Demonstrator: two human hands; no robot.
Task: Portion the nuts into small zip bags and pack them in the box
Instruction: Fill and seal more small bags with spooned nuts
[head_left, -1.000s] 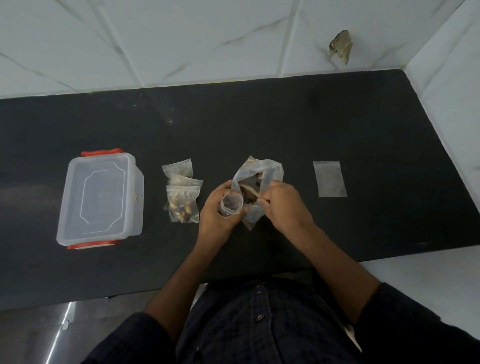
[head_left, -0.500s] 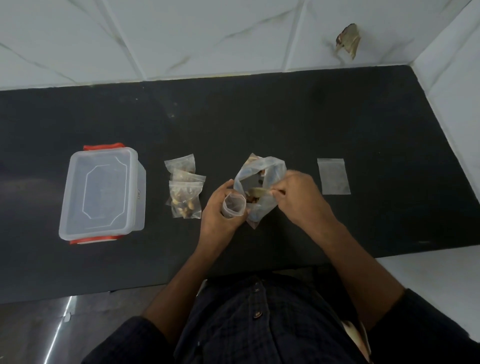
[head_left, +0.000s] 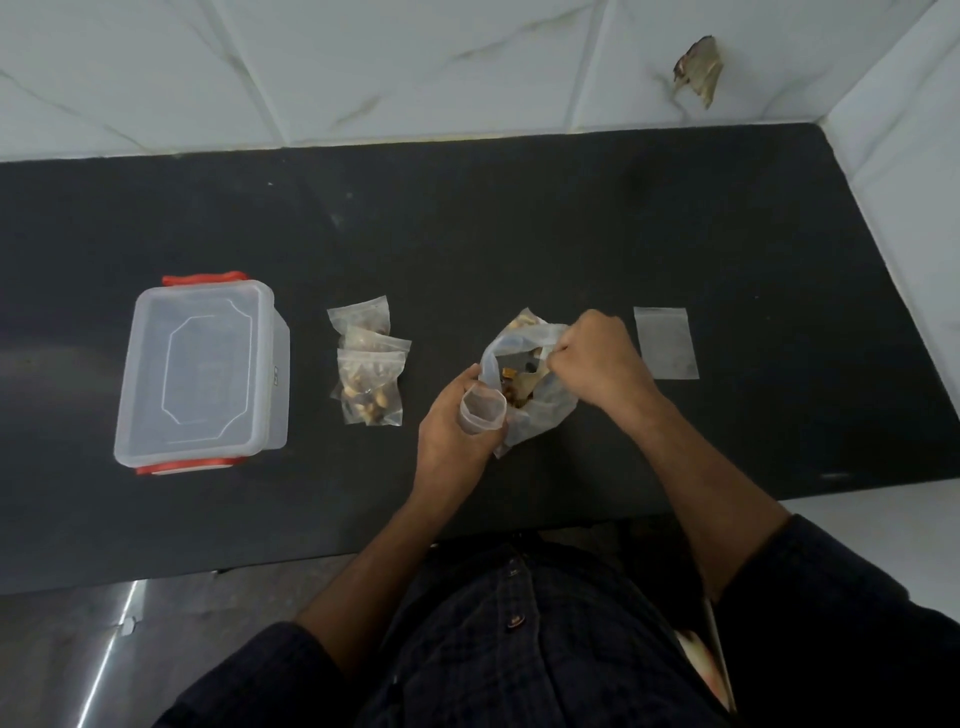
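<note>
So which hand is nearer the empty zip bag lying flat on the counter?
Right. The right hand is at the big nut bag's mouth, just left of the empty zip bag; the left hand is farther left.

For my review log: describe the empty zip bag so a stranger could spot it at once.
On the black counter, look right of the right hand. The empty bag lies flat and alone there, nearest the side wall. The filled bags sit piled by the box.
</note>
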